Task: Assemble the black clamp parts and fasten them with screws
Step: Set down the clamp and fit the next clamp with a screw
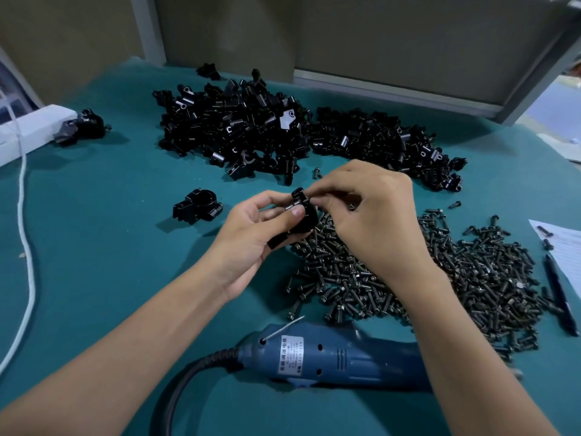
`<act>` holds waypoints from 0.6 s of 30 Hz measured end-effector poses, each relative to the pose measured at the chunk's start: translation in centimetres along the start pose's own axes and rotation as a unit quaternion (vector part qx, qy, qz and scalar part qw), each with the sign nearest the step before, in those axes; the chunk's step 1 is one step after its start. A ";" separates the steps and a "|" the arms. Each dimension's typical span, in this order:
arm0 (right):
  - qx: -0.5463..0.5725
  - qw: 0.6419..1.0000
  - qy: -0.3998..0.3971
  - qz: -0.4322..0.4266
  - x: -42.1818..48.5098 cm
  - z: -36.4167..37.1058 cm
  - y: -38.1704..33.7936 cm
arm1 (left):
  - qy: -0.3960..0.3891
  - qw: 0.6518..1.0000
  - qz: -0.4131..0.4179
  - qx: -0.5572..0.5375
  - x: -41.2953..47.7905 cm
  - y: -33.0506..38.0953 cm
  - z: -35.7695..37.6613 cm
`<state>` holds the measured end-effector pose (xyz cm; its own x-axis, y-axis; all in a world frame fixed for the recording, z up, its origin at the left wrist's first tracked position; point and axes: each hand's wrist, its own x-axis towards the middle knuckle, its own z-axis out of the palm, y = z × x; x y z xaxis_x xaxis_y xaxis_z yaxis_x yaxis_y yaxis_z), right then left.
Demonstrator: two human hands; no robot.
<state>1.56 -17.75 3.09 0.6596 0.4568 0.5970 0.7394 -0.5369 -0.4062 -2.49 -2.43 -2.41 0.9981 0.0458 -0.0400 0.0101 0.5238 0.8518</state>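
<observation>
My left hand (pixel 251 228) grips a black clamp (pixel 302 221) above the green table, thumb on its top. My right hand (pixel 371 209) pinches a small screw (pixel 301 202) at the clamp's upper end, fingertips touching the part. A wide heap of black screws (pixel 440 275) lies under and to the right of my right hand. Behind the hands sits a big pile of black clamp parts (pixel 251 130), with a second pile (pixel 386 143) to its right. One assembled clamp (pixel 196 206) rests on the table left of my hands.
A blue electric screwdriver (pixel 333 357) with a black cord lies near the front edge. Another clamp (pixel 85 125) sits by a white power strip (pixel 34 127) at far left, with a white cable (pixel 26 247). A pen (pixel 559 297) and paper (pixel 566 247) lie at right.
</observation>
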 end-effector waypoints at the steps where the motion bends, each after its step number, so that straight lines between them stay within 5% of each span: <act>1: 0.007 1.000 0.004 0.005 0.0 0.0 0.0 | -0.002 1.000 0.005 0.009 0.0 0.0 -0.1; 8: 0.065 0.997 -0.024 0.017 -0.1 0.0 0.0 | 0.006 0.995 0.043 0.091 -0.2 0.0 -0.1; 11: 0.127 0.989 -0.035 0.074 -0.1 -0.6 0.6 | 0.017 0.998 0.043 0.047 0.0 0.2 0.1; 14: 0.002 0.990 -0.065 0.124 -0.3 -0.7 1.3 | 0.037 0.998 0.039 -0.020 0.3 0.7 0.1; 18: -0.130 0.947 -0.248 0.156 -0.7 0.5 0.6 | 0.054 0.997 0.030 -0.050 0.3 0.9 -0.3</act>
<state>1.60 -18.03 2.05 0.8707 0.4891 0.0514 0.4821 -0.8281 -0.2860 -2.18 -1.68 -1.78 0.9843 0.1683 -0.0524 -0.0599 0.5988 0.7986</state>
